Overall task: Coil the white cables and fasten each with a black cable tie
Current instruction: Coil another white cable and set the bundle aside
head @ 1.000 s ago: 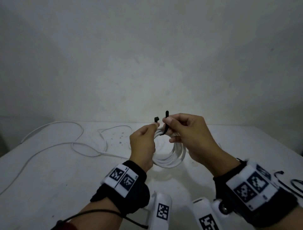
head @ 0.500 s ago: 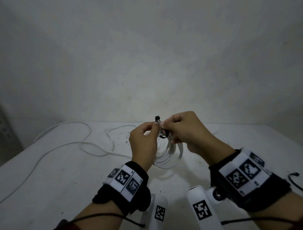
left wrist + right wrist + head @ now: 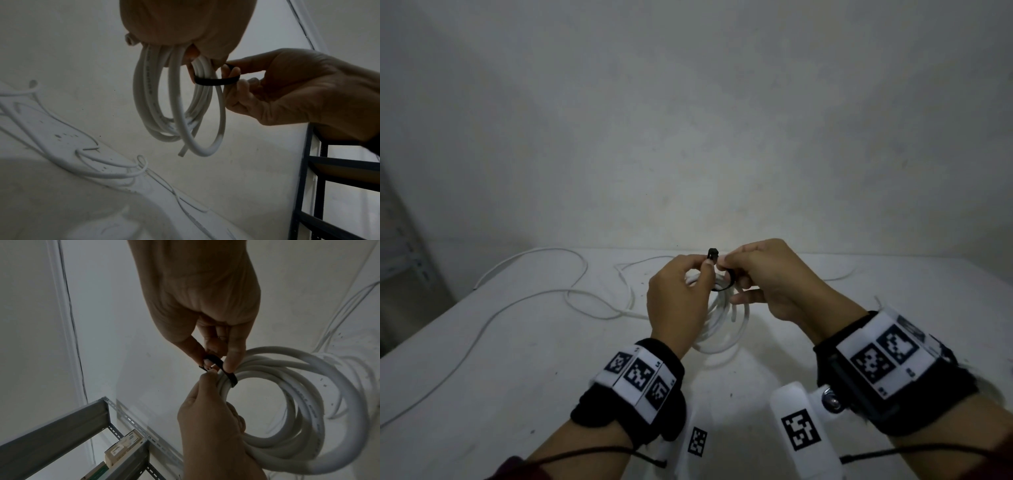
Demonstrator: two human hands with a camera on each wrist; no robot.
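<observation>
Both hands are raised above the worktop at the fastening step. The left hand grips the coiled white cable at its top and appears to pinch the tie's head between thumb and forefinger. The right hand pinches the black cable tie, which is looped around the bundled strands just below the left hand's grip. The coil hangs clear of the surface. Whether the tail has entered the head is hard to tell, since fingertips cover that spot. Next, I judge, the tail must be fed through and pulled snug while the left hand keeps the turns gathered. Another loose white cable lies uncoiled to the left.
</observation>
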